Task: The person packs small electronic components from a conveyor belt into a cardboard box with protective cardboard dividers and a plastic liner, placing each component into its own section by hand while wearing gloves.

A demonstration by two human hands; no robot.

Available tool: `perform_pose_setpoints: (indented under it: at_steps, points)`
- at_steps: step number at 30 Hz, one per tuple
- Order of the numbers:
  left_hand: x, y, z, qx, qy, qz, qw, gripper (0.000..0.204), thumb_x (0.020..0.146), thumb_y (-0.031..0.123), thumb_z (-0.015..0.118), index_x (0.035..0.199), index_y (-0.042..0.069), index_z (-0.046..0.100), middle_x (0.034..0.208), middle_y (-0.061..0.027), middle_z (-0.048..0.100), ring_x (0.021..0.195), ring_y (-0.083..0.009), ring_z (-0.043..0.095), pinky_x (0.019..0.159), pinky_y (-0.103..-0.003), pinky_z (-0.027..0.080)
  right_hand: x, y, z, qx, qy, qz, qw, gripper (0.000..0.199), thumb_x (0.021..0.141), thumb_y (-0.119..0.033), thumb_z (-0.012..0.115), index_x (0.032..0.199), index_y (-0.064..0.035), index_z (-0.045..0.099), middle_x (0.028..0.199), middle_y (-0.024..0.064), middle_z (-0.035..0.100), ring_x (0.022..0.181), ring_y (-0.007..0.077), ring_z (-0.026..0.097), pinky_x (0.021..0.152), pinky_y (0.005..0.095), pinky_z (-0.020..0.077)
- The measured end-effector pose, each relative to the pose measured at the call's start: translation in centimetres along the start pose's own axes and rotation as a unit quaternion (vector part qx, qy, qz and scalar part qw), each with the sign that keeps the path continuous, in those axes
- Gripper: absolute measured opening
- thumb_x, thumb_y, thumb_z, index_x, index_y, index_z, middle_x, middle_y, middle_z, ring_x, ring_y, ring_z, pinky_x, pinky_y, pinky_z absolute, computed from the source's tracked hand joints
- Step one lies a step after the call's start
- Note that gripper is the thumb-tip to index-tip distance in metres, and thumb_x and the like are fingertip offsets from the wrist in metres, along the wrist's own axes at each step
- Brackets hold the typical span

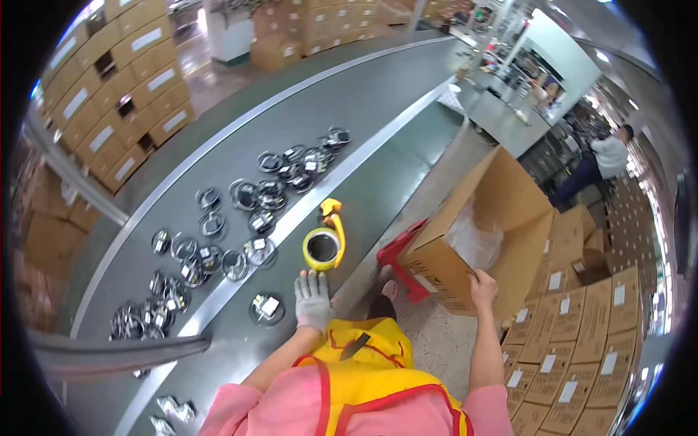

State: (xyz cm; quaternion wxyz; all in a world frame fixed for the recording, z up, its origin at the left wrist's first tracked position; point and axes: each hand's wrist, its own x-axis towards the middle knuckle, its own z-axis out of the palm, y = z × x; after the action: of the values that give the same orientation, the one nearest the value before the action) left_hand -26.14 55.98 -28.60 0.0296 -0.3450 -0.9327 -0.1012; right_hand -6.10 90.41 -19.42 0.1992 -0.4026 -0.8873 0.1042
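My left hand, in a pale grey glove, lies with its fingers stretched out on the green side ledge of the conveyor. Just beyond its fingertips sits a yellow tape dispenser with a roll of tape. To the left of that hand lies a single coiled black cable with a white label. On my right, my bare right hand grips the near edge of an open cardboard box, which tilts on a red stand. Clear plastic lining shows inside the box.
Several coiled black cables are spread along the grey conveyor belt. Small plastic-wrapped pieces lie at the lower left. Stacked cartons stand at the right and far left. Another person is at the far right.
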Motion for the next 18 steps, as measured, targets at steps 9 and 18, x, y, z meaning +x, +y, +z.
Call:
perform_pose_setpoints:
  at_steps: [9, 18]
  points:
    - [0.7, 0.8, -0.3, 0.002, 0.010, 0.016, 1.000, 0.069, 0.075, 0.039, 0.059, 0.128, 0.000, 0.037, 0.132, -0.0224, 0.034, 0.128, -0.0402, 0.021, 0.105, -0.050, 0.014, 1.7, 0.6, -1.7, -0.037, 0.004, 0.040, 0.999, 0.019, 0.074, -0.027, 0.063, 0.078, -0.0085, 0.062, 0.074, 0.0160, 0.060, 0.072, 0.0355, 0.056, 0.062, 0.0412, 0.0429]
    - [1.0, 0.4, -0.1, -0.021, 0.005, 0.015, 1.000, 0.070, 0.076, 0.039, 0.057, 0.130, 0.000, 0.033, 0.134, -0.0226, 0.030, 0.129, -0.0402, 0.019, 0.106, -0.050, 0.012, 1.8, -1.0, -1.9, -0.042, 0.019, 0.011, 0.999, 0.023, 0.076, -0.029, 0.061, 0.085, -0.0082, 0.064, 0.070, 0.0139, 0.061, 0.070, 0.0279, 0.061, 0.060, 0.0365, 0.0447]
